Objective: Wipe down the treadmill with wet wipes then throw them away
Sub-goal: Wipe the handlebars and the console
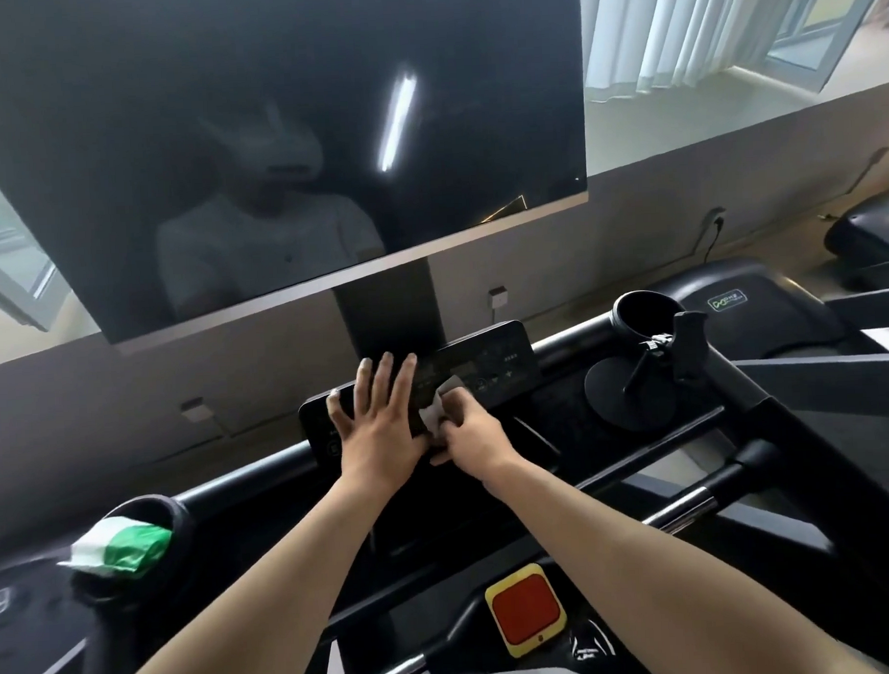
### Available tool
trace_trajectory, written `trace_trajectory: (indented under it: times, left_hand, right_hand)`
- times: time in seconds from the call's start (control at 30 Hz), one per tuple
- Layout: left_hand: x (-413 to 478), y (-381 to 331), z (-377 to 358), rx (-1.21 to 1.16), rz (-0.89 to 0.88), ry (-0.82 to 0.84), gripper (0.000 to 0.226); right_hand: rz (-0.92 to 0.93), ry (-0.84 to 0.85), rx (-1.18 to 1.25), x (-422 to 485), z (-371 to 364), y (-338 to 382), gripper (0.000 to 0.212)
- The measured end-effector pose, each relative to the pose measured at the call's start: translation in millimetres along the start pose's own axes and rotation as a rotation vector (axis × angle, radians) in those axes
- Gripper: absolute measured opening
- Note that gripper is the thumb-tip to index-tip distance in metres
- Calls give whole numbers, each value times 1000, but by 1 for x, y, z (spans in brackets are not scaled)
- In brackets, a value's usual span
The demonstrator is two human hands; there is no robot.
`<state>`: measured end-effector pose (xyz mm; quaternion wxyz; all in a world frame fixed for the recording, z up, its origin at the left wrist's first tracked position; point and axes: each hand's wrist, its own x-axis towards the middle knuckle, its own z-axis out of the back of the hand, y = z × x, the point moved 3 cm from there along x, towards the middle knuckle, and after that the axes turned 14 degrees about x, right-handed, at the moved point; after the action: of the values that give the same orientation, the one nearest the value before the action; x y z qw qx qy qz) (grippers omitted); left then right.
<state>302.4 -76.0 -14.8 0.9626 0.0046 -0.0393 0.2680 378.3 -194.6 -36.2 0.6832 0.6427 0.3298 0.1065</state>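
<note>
Right grip pinches the crumpled white wet wipe on the glossy black treadmill control panel. Left grip lies flat alongside, fingers spread. Wiping underway, I'd judge; binning not yet done.

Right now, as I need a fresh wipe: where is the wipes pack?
Head view, lower left: the wipes pack sticks out of the left cup holder, far left of the red button.
</note>
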Motion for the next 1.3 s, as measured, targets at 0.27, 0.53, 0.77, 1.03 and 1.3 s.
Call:
trace_trajectory:
  times: [0.27,0.53,0.77,1.03,1.3]
  left_hand:
    - [-18,32,-7,-97,193,-35,108]
    - [-25,53,-13,-169,74,-95,101]
    - [-35,66,-16,-262,49,-148,103]
    - [-53,80,-21,-372,166,-152,106]
    - [-55,91,-22,-147,156,-191,104]
  right_hand:
    - [33,-245,-178,2,23,2,18]
    - [54,-28,-120,-15,-48,-8,20]
    - [58,21,-193,-14,-55,-10,18]
    - [70,-55,-201,-21,-57,-7,17]
    - [100,203,-357,-25,-97,-2,12]
